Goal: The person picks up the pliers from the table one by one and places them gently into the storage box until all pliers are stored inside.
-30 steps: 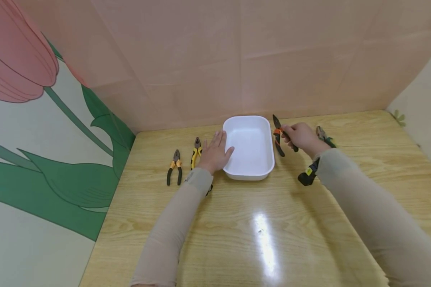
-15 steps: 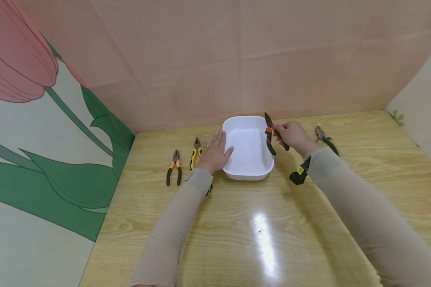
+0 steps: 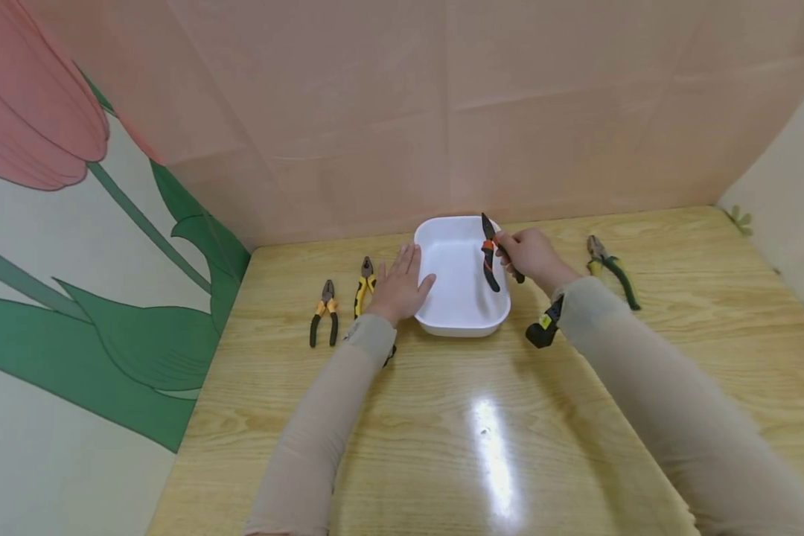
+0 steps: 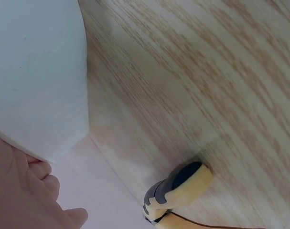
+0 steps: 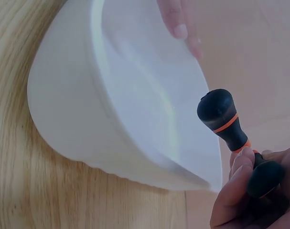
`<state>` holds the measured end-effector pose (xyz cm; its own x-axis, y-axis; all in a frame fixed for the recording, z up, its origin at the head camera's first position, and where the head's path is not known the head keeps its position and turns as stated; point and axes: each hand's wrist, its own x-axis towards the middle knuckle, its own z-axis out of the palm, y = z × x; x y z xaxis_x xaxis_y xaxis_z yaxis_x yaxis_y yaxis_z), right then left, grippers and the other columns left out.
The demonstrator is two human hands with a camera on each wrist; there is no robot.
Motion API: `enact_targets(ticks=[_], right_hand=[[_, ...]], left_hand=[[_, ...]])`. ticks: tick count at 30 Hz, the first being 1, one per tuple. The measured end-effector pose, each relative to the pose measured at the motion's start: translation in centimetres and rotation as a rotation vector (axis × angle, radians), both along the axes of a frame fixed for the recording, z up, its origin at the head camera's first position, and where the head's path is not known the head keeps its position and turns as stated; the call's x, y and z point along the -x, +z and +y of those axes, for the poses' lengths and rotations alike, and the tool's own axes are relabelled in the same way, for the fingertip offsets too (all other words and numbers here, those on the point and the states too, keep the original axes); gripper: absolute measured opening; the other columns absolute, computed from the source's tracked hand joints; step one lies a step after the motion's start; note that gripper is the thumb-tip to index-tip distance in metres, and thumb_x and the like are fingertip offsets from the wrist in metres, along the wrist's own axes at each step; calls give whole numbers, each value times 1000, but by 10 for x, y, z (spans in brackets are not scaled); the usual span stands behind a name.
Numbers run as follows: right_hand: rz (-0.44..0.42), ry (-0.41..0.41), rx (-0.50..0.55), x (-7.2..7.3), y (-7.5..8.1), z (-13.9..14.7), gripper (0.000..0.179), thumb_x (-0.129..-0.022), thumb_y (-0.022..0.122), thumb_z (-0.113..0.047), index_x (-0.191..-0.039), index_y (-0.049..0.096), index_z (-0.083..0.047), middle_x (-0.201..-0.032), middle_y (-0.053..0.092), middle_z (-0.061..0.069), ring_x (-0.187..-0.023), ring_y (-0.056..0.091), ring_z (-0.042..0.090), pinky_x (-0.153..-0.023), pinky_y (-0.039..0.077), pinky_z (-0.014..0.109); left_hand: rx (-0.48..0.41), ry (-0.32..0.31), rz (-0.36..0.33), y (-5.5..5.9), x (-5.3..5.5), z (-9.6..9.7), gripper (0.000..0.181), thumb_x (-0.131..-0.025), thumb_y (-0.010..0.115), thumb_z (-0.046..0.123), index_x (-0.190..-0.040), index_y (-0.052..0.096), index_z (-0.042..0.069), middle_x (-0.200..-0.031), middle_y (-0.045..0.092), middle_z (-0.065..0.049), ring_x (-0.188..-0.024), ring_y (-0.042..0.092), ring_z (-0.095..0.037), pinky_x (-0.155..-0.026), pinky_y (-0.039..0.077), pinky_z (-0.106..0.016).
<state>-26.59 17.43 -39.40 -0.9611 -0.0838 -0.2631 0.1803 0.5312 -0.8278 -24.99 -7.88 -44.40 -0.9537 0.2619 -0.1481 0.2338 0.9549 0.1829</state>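
Note:
My right hand (image 3: 532,257) grips one handle of black and orange long-nose pliers (image 3: 488,257), which hang over the right part of a white rectangular basin (image 3: 452,286). Their dark jaws point toward the back wall. In the right wrist view, fingers curl round one handle of the pliers (image 5: 226,117) beside the basin's rim (image 5: 116,112). My left hand (image 3: 399,286) rests on the basin's left rim, fingers straight and thumb over the edge. In the left wrist view, that hand (image 4: 27,191) lies against the basin's outer side (image 4: 39,81).
Orange and black pliers (image 3: 327,298) lie at the left of the wooden table (image 3: 429,432). Yellow and black pliers (image 3: 365,286) lie partly hidden by the left hand. Green and yellow pliers (image 3: 613,272) lie at the right. A pink covered wall (image 3: 449,112) stands behind.
My right hand has carried the black and orange pliers leftward, from beside the basin to over its right part. The green and yellow pliers are now uncovered. The left hand stays put.

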Motion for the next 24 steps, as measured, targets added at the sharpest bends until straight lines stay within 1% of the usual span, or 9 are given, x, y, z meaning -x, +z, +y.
enact_targets(ticks=[4, 11, 18, 24], right_hand=[[12, -1, 5, -1, -2, -6, 48, -110, 42, -35, -93, 64, 4, -69, 58, 1, -58, 55, 9, -52, 47, 23], [31, -2, 2, -3, -2, -14, 48, -110, 41, -34, -95, 62, 7, -69, 58, 0, -58, 54, 7, -51, 47, 22], [44, -51, -12, -7, -2, -23, 47, -110, 42, -31, -92, 64, 6, -70, 60, 2, -58, 56, 8, -52, 49, 22], [21, -57, -27, -7, -6, -30, 48, -110, 41, -33, -94, 64, 6, -71, 61, 2, -58, 56, 9, -52, 49, 22]], left_hand=[[2, -4, 0, 0, 0, 0, 73, -108, 20, 56, -163, -3, 14, -170, -5, -1, -157, -3, -19, -126, 5, -52], [-21, -19, 24, 0, -1, -1, 73, -109, 24, 52, -163, 1, 10, -171, 2, -6, -157, 1, -22, -125, 7, -54], [-24, -20, 19, 3, -3, -1, 72, -109, 24, 52, -163, 1, 10, -171, 2, -6, -157, 0, -21, -125, 8, -54], [-22, -12, 23, 3, -2, 0, 72, -109, 25, 52, -163, 1, 11, -171, 3, -6, -157, 1, -22, -125, 8, -54]])
